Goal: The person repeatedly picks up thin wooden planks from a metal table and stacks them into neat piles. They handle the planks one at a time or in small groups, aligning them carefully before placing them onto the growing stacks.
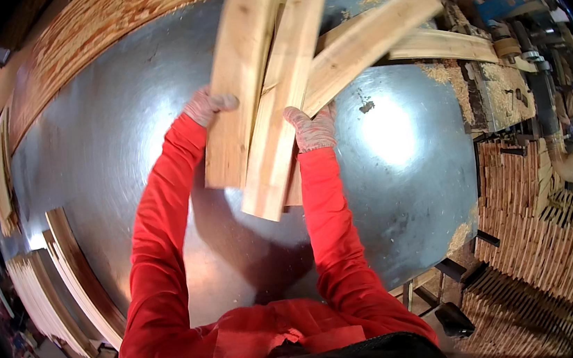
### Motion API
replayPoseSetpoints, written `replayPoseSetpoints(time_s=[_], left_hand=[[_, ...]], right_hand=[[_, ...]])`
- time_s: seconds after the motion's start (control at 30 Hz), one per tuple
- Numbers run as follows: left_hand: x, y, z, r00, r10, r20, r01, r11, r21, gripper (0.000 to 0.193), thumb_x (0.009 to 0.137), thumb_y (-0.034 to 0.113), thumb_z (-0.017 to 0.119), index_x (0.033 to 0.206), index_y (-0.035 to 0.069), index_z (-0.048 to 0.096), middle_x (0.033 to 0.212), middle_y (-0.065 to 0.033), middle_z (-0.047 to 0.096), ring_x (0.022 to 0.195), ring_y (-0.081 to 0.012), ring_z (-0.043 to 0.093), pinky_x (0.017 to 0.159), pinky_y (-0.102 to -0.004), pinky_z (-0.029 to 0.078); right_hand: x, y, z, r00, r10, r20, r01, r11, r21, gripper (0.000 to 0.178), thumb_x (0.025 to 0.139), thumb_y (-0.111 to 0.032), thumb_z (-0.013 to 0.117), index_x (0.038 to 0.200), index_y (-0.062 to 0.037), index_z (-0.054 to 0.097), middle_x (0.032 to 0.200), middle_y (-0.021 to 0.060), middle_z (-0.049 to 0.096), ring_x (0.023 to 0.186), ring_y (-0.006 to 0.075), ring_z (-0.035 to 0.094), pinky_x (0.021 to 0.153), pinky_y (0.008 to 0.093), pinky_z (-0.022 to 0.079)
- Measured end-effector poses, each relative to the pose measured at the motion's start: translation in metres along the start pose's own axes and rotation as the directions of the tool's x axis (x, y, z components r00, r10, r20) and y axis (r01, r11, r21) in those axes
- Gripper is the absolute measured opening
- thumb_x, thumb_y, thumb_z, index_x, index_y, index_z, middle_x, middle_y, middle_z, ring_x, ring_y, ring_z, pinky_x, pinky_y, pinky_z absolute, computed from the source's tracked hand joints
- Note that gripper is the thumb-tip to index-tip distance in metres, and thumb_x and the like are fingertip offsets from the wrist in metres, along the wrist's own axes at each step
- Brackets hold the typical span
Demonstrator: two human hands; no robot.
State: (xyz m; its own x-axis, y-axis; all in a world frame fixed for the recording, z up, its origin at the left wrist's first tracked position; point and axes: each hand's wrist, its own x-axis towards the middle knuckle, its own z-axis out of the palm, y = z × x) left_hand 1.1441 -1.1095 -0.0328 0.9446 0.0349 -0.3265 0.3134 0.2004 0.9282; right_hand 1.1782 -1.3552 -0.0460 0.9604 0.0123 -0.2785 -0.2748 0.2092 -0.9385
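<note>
My left hand [206, 107], in a pale knit glove, grips the left edge of a wide wooden board [241, 68], thumb on top. That board slants up and away past the upper edge of the picture and is slightly blurred. Beside it lies a narrower wooden board [289, 67], overlapping more wood underneath. My right hand [315, 128], gloved too, is closed at the lower end of a third wooden board [370, 44], which angles to the far right. Its thumb reaches the narrower board's edge. The boards fan out over a grey metal table [119, 113]; their undersides are hidden.
Another board [444, 47] lies at the far right, by a machine [513, 43] strewn with shavings. Stacked wooden strips [535, 223] fill the right side below it. More boards [44, 295] stand along the left edge. A long wooden panel [96, 31] borders the table's far side.
</note>
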Motion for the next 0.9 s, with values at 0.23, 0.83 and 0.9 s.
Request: replayPoseSetpoints(time_s=[0.23, 0.83, 0.9], left_hand=[[-0.161, -0.064, 0.008, 0.984, -0.095, -0.150, 0.061, 0.975, -0.215, 0.059, 0.070, 0.028, 0.077, 0.118, -0.002, 0.059, 0.100, -0.0057, 0.066, 0.088, -0.0160, 0.063, 0.081, -0.0297, 0.050], [-0.372, -0.080, 0.012, 0.760, -0.257, -0.596, 0.445, 0.875, 0.190, 0.085, 0.082, 0.076, 0.039, 0.123, 0.005, 0.060, 0.111, -0.0142, 0.064, 0.103, -0.0264, 0.059, 0.099, -0.0371, 0.038], [-0.356, -0.094, 0.009, 0.711, -0.381, -0.591, 0.573, 0.801, 0.174, 0.086, 0.081, 0.074, 0.047, 0.126, 0.001, 0.056, 0.112, -0.0152, 0.064, 0.104, -0.0250, 0.059, 0.099, -0.0363, 0.038]], right_hand=[[-0.076, 0.020, -0.014, 0.852, 0.406, 0.330, -0.496, 0.828, 0.263, 0.061, 0.082, -0.001, 0.068, 0.132, 0.0007, 0.035, 0.121, 0.0192, 0.054, 0.101, 0.0265, 0.060, 0.090, 0.0403, 0.052], [-0.256, 0.000, 0.142, 0.761, 0.328, 0.560, 0.576, 0.055, -0.815, 0.053, 0.088, -0.047, 0.053, 0.117, -0.0029, 0.060, 0.122, 0.0204, 0.059, 0.113, 0.0369, 0.057, 0.093, 0.0438, 0.047], [-0.269, -0.003, 0.133, 0.787, 0.333, 0.520, 0.531, 0.066, -0.845, 0.052, 0.088, -0.046, 0.054, 0.115, -0.0019, 0.061, 0.119, 0.0198, 0.061, 0.112, 0.0355, 0.058, 0.093, 0.0437, 0.047]])
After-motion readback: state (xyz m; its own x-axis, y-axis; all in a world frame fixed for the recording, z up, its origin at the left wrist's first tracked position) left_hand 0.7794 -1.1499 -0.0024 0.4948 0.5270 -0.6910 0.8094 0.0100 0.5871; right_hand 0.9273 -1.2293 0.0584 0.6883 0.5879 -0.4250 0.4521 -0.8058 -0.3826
